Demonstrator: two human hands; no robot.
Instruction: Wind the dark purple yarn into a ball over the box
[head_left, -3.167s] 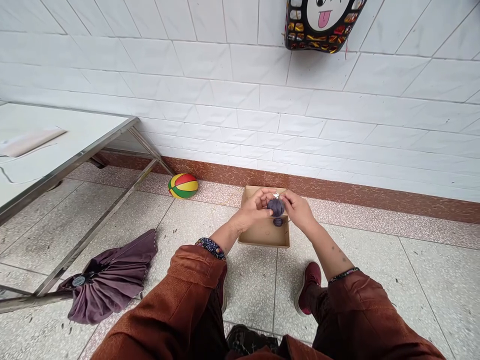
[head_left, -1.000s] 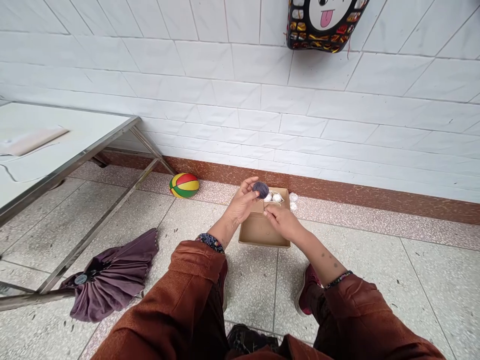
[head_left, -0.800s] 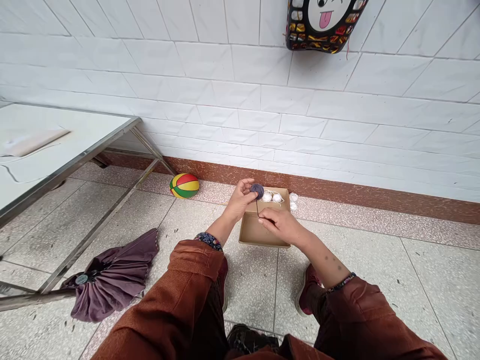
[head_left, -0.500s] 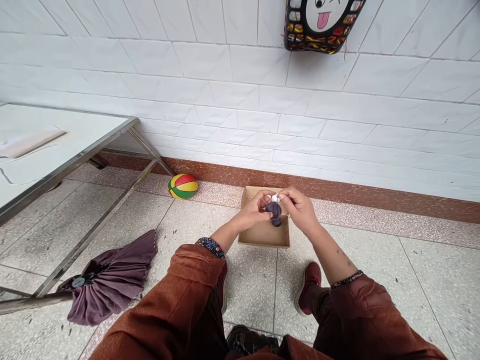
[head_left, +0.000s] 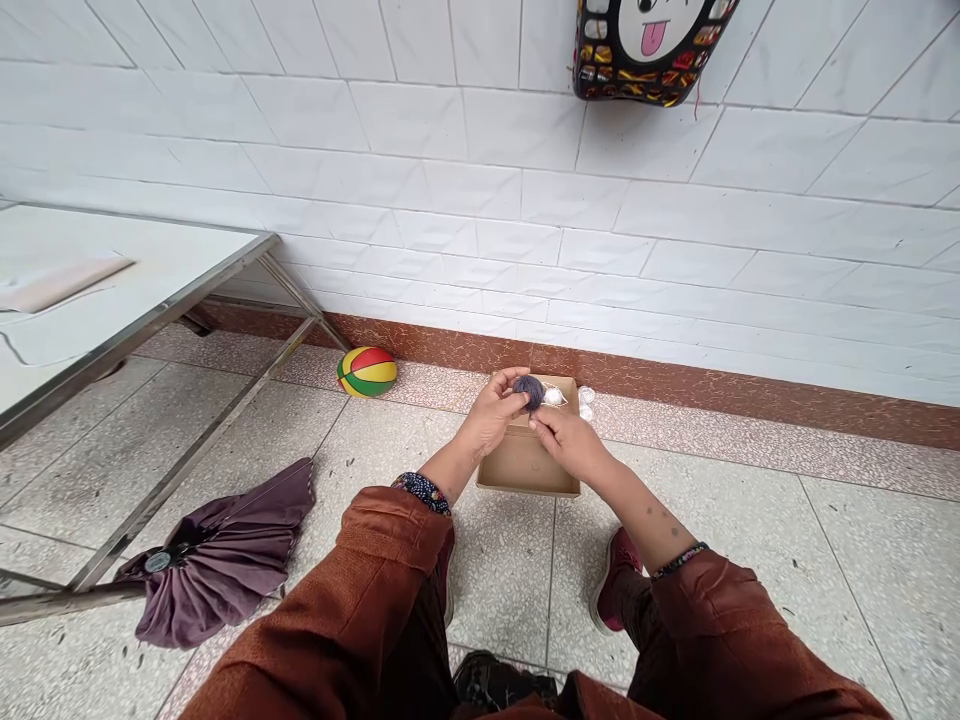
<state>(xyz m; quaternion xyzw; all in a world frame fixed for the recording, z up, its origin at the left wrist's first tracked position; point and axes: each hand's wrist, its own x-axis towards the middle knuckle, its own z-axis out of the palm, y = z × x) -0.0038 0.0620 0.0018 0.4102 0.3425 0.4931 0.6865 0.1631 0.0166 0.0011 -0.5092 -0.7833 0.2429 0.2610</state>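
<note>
Dark gray yarn ball (head_left: 529, 392) is held above the far part of the cardboard box (head_left: 532, 465). It is gripped from the left side by the left hand (head_left: 489, 418), fingers curled around it. Right hand (head_left: 574, 445) is placed over the box's right side, thumb and forefinger pinched narrow at the ball's lower edge; whether a strand is caught there cannot be told. A white ball (head_left: 553, 396) is seen in the box's far part; two small white items (head_left: 587, 397) are set just right of the box. A striped ball (head_left: 367, 371) and a purple pleated cloth item (head_left: 225, 565) are located left of the box, the cloth nearer the wearer. A black basket (head_left: 645, 85) is mounted above the box, on the wall.
</note>
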